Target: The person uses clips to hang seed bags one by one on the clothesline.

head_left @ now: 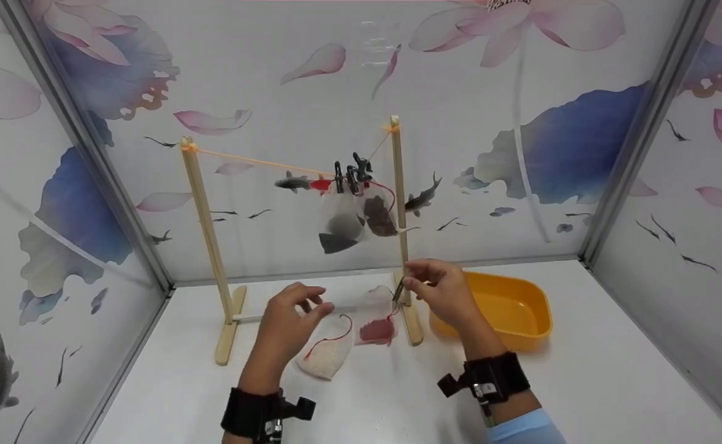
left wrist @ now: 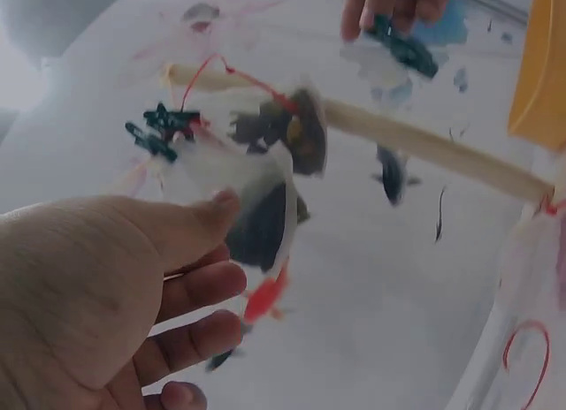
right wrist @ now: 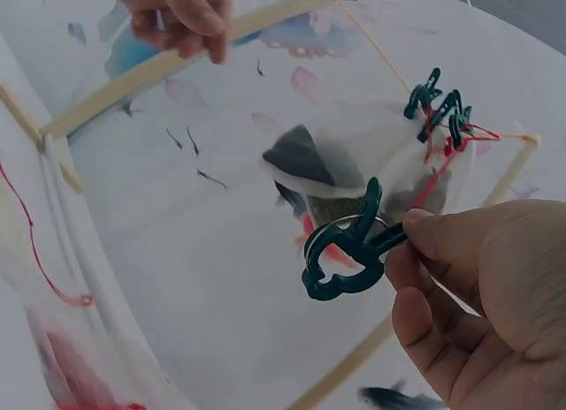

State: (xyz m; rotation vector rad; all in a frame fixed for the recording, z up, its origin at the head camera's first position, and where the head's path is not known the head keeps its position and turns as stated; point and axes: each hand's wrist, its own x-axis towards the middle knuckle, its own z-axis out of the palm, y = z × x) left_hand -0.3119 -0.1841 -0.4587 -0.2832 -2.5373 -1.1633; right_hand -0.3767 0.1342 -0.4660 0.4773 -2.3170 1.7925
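Note:
My right hand (head_left: 448, 295) pinches a dark green plastic clip (right wrist: 354, 260) between thumb and forefinger, beside the right post. Nothing is caught in the clip's curved jaws. My left hand (head_left: 290, 320) is raised over the table with fingers loosely bent and holds nothing. Sheer pouches (head_left: 341, 219) with dark contents hang from an orange string (head_left: 262, 161), held by several dark clips (right wrist: 438, 110). Below the hands, a pouch with pale contents (head_left: 325, 359) and a pouch with red contents (head_left: 376, 332) lie on the table, both with red cords.
A wooden post (head_left: 203, 228) at left and another wooden post (head_left: 399, 203) at right carry the string. A yellow basin (head_left: 536, 308) stands behind my right forearm. Printed panels enclose the white table (head_left: 613, 370) at the back and sides.

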